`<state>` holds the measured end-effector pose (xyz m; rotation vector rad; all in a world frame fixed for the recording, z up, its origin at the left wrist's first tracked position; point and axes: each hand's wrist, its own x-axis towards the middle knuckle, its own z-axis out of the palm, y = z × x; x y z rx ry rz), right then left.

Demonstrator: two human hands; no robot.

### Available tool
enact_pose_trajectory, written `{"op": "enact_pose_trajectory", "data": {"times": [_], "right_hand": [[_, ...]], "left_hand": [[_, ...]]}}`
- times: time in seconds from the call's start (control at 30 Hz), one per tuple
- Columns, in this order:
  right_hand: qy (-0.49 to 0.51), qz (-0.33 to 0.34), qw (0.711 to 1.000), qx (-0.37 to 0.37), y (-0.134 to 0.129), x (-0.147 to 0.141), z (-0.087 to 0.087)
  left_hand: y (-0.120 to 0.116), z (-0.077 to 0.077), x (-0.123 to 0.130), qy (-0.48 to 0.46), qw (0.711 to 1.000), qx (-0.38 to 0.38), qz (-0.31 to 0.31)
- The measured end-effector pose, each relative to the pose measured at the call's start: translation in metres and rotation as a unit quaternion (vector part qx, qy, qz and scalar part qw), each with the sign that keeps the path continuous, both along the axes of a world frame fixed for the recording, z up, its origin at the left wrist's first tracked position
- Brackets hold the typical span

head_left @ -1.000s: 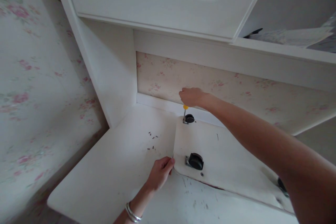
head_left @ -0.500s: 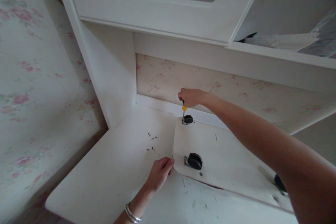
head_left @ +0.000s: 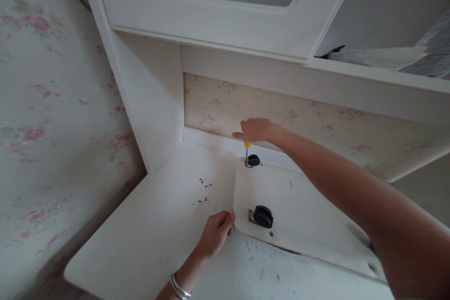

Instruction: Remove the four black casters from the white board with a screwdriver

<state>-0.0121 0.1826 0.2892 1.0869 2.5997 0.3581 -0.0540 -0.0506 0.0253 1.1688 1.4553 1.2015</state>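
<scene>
In the head view, the right hand was held over a screwdriver near the back edge of the white counter. One digit stuck out to the left, and the palm hid most of the handle, so whether this grip was closed on it could not be told. Below the hand showed a yellow band and a shaft, standing nearly upright, its tip at the metal plate of the far black caster.

That caster was on a white panel lying on the counter, its far left corner close to the counter's back edge. A nearer black caster sat towards the panel's front left corner. There the left hand had its grip closed, pinching the panel's edge between thumb and fingers; silver bangles circled that wrist.

Small dark screws lay scattered on the counter, left of the panel. Dark scuffs marked the counter in front of it.
</scene>
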Motion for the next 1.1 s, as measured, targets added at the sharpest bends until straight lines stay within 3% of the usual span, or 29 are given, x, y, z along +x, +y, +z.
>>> {"op": "enact_pose_trajectory", "data": {"times": [0.23,0.47,0.7,0.9,1.1], "right_hand": [[-0.018,0.027,0.999,-0.010,0.001,-0.001,0.000],[-0.010,-0.017,0.999,0.032,0.000,-0.002,-0.003],[-0.042,0.039,0.998,-0.020,-0.007,-0.003,0.006],[-0.019,0.003,0.999,0.033,-0.006,0.000,-0.002],[-0.021,0.052,0.998,-0.003,-0.007,0.005,-0.001]], "left_hand": [[0.001,0.001,0.000,0.000,1.000,-0.004,0.000],[0.001,0.001,0.000,-0.005,1.000,-0.008,-0.001],[0.001,0.000,0.000,-0.011,1.000,-0.004,0.004],[0.003,-0.001,0.002,-0.014,1.000,-0.003,0.006],[0.002,-0.004,0.002,-0.014,1.000,0.002,0.004]]}}
